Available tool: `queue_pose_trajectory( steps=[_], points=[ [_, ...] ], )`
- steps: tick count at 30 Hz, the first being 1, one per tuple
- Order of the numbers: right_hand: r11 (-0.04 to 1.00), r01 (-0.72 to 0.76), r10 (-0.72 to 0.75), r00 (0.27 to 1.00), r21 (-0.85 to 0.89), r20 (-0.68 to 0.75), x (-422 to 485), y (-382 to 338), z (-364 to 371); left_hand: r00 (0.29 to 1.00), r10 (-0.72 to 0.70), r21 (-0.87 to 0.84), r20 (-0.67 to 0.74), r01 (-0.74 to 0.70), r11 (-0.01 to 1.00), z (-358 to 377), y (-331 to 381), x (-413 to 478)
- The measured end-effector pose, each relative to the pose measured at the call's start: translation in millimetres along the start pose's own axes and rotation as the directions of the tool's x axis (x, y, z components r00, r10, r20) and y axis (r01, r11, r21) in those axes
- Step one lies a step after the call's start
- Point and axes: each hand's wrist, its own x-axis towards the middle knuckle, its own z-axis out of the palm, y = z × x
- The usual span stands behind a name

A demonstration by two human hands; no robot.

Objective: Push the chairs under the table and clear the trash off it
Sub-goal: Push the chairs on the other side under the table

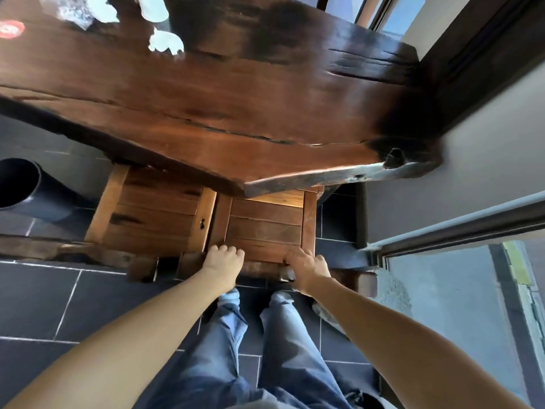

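Down at the bottom of the frame, two legs in blue jeans [265,349] stand on the dark tiled floor [59,305], and two bare arms reach forward. The left hand [224,259] curls over the near edge of a wooden chair [264,228], fingers bent down on the wood. The right hand [306,265] grips that same edge at the right corner, fingers wrapped over it. That chair sits just right of centre, its far half already tucked below the table [236,113]. A second chair [153,214] stands touching it on the left, also partly under the tabletop. So two chairs, side by side. At middle left, one dark bin [26,190] rests on the floor; what is inside cannot be seen. Up top left, on the table, trash: three crumpled white paper pieces [165,41], a clear plastic wrapper [69,8] and one red-and-white round lid [10,29].
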Motion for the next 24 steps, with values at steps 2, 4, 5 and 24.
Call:
queue_pose_trajectory(
  steps=[2, 4, 5, 24],
  points=[
    [1.000, 0.006, -0.005, 0.999, -0.017, 0.044, 1.7, 10.6, 1.2, 1.000, -0.014, -0.080, 0.024, 0.016, 0.997, 6.0, 11.7, 4.8],
    [0.999, 0.015, -0.017, 0.997, 0.029, 0.080, 1.4, 21.8, 2.6, 0.996, -0.088, -0.127, -0.004, 0.087, 0.988, 10.9, 25.2, 3.4],
    [0.999, 0.022, -0.025, 0.995, 0.039, 0.098, 1.7, 26.0, 2.5, 0.992, -0.123, -0.147, -0.036, 0.117, 0.982, 13.1, 29.7, 3.4],
    [0.969, 0.245, -0.242, 0.961, -0.008, 0.137, 8.3, 49.4, -12.6, 0.960, -0.132, -0.067, -0.248, 0.119, 0.991, 19.3, 32.8, 0.1]
  ],
)
